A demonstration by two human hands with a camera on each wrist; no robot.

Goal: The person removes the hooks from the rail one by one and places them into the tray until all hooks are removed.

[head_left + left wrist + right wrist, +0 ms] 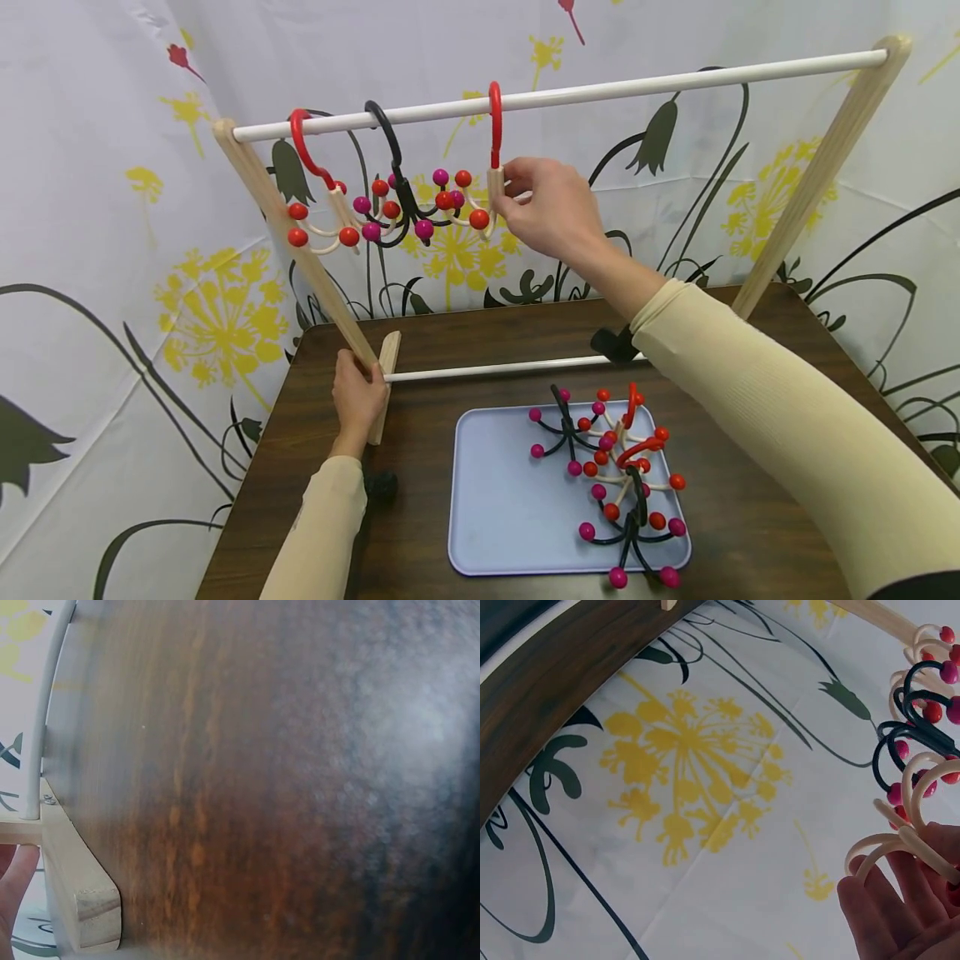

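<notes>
My right hand (555,208) pinches the beige stem of a hanger with a red hook (496,125) and red ball tips. Its hook sits over the white top rod (615,89) of a wooden stand. In the right wrist view, the fingers of the right hand (900,915) are around the beige prongs (924,851). Left of it on the rod hang a black hanger (405,198) with magenta balls and another red-hooked beige hanger (303,150). My left hand (356,400) grips the foot of the stand's left post (322,287); most of that hand is outside the left wrist view.
On the dark wooden table (420,483) lies a pale blue tray (480,500). Several black and beige ball-tipped hangers pile on its right side, some overhanging the rim. A lower white rod (495,368) runs behind the tray. Floral cloth (112,333) hangs behind.
</notes>
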